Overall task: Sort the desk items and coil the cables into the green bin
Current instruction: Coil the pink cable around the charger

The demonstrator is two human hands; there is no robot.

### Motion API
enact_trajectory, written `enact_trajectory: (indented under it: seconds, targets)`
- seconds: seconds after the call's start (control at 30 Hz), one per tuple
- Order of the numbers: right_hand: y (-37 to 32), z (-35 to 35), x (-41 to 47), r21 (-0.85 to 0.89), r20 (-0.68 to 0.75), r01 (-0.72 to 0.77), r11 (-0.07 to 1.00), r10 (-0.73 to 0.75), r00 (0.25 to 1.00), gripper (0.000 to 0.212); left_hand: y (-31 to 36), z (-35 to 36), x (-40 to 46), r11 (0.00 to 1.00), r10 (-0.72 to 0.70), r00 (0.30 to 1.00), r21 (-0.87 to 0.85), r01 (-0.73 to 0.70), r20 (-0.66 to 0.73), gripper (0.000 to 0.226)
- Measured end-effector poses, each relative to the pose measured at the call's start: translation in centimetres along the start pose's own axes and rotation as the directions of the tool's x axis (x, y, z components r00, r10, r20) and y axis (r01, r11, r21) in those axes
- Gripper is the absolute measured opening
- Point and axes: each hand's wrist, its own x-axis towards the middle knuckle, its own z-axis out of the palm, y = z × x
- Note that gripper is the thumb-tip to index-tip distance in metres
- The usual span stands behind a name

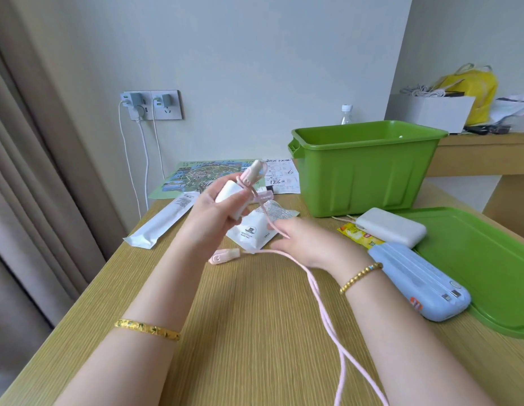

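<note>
Single head-worn wide-angle view, facing forward and down, close over the desk (pixel 240 332)

Both forearms bare, no sleeves in view. Left wrist (pixel 147 329) wore broad gold bangle (pixel 147 329), surface faceted, glossy. Right wrist (pixel 361 278) wore slim gold bead bracelet (pixel 361 277), one pale blue bead. No rings seen.

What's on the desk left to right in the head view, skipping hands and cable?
Long white packet → white pouch → yellow sachet → white power bank → blue power bank → green bin lid.
</note>
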Motion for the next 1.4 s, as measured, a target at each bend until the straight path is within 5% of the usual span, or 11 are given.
enact_trajectory:
  seconds: [0.2,0.3,0.4,0.53,0.7,0.87,0.97,1.07,1.13,1.2,1.4]
  targets:
    - [-1.0,-1.8,-0.9,-0.147,-0.224,0.087,0.985,-0.118,0.967,0.012,-0.5,-0.2,0.9,0.886,0.242,0.913,0.459,-0.068,-0.33,0.019]
    - [-0.9,-2.2,-1.1,-0.131,-0.287,0.154,0.979,-0.186,0.94,0.019,-1.2,0.2,0.8,0.604,0.343,0.926,0.791,-0.092,-0.154,0.018]
    - [-1.1,-2.4,-1.2,-0.093,-0.314,0.209,0.973,-0.228,0.922,0.022,-1.8,1.0,0.4,0.376,0.226,0.972,0.915,-0.146,0.062,0.029]
    - [-1.3,-2.5,-1.4,-0.009,-0.292,0.237,0.972,-0.229,0.929,0.023,-1.5,1.6,0.0,0.383,0.15,0.979,0.905,-0.188,0.14,0.038]
    - [-1.6,-2.4,-1.5,0.138,-0.231,0.253,0.957,-0.218,0.948,0.023,-0.8,1.7,-0.2,0.355,0.249,0.968,0.931,-0.083,-0.009,0.025]
    - [-1.7,-2.7,-1.6,0.323,-0.214,0.238,0.916,-0.175,0.961,0.024,-0.3,1.1,0.2,0.566,0.246,0.943,0.823,0.048,-0.224,0.015]
    - [-1.1,-2.8,-1.2,0.247,-0.294,0.164,0.955,-0.087,0.952,0.021,0.0,0.3,0.4,0.644,0.247,0.934,0.764,0.042,-0.259,0.01]
    - [-0.4,-2.8,-0.8,0.019,-0.48,0.053,0.998,-0.038,0.876,0.021,0.7,-0.1,-0.1,0.794,0.113,0.994,0.601,-0.092,0.004,0.022]
    - [-0.2,-2.9,-0.7,-0.01,-0.572,0.057,0.998,-0.052,0.818,0.023,1.0,-0.2,-0.4,0.882,0.017,0.97,0.453,-0.13,0.244,0.027]
    - [0.0,-2.8,-0.6,0.009,-0.603,0.084,0.996,-0.062,0.795,0.026,1.0,0.0,-0.5,0.944,-0.015,0.946,0.318,-0.093,0.324,0.027]
    - [0.3,-1.5,-0.2,-0.027,-0.297,-0.104,0.994,0.091,0.951,0.034,1.0,1.6,-0.2,0.994,-0.031,0.997,-0.104,0.039,0.074,0.021]
